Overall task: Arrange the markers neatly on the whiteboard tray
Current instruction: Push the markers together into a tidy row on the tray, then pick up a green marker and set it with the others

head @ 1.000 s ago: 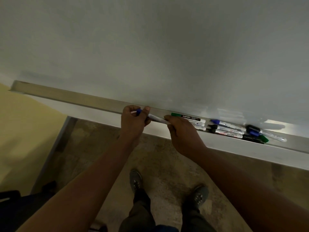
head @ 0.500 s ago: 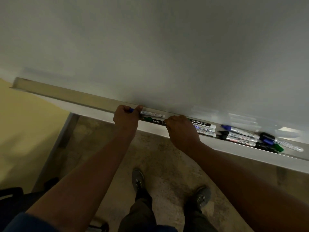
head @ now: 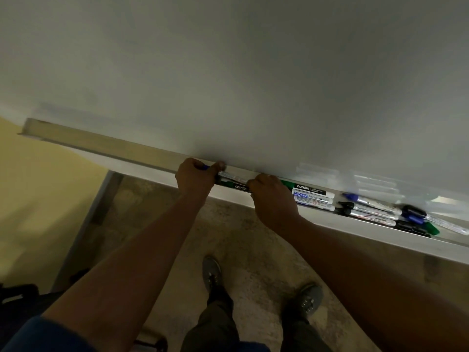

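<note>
The whiteboard tray (head: 101,146) is a long metal ledge under the board. My left hand (head: 195,177) is closed around the blue cap end of a silver marker (head: 233,177) that lies in the tray against the board. A green Camlin marker (head: 237,187) lies just in front of it, between my hands. My right hand (head: 274,199) has its fingers curled on the right end of that green marker. Right of this hand lie another green Camlin marker (head: 308,188) and two white DOMS markers (head: 314,199), stacked side by side.
Farther right in the tray lies a loose cluster: a blue-capped marker (head: 368,199), a black-capped marker (head: 365,212), and overlapping black, blue and green caps (head: 416,217). The tray's left stretch holds nothing. My shoes (head: 212,273) stand on the mottled floor below.
Both hands moved left along the tray. The blue-capped marker went from lifted and tilted to lying flat against the board. A green Camlin marker now lies in front of it between my hands.
</note>
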{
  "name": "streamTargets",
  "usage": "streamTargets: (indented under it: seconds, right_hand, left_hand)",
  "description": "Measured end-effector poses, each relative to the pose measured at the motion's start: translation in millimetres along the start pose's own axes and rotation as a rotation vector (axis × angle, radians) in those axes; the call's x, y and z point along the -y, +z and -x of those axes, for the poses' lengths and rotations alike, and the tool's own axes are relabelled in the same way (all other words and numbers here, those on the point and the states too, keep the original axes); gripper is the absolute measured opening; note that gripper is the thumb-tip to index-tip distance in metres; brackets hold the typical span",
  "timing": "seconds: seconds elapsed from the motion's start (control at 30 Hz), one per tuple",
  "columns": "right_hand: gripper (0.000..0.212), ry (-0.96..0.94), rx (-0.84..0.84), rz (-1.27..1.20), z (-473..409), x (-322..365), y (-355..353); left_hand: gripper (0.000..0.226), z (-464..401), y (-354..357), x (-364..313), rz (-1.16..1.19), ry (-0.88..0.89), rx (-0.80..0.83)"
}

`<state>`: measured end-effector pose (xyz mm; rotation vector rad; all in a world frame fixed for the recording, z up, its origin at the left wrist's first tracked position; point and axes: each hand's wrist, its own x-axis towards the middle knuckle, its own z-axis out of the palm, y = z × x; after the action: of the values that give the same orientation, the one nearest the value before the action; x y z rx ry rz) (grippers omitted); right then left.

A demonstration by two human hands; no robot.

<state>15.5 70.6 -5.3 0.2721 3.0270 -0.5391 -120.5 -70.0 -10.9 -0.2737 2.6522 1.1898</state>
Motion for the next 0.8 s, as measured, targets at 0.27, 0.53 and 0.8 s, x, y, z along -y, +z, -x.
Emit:
streamTargets:
  seconds: [0.27, 0.53, 0.8]
  right_hand:
    - [0.029, 0.102, -0.098, -0.012, 42.2, -21.0, -15.9]
    - [0.019, 0.305, -0.231, -0.098, 87.0, -61.7, -38.9]
    - [0.019, 0.502, -0.283, -0.133, 151.5, -125.2, -57.2]
  left_hand:
    - [0.054, 14.4, 2.9, 10.4, -0.054, 0.052, 0.019]
    - [0.051, 40.1, 22.9, 13.5, 0.014, 0.104, -0.070]
    - [0.020, 133.1, 83.6, -9.8, 0.067, 0.701, 0.057]
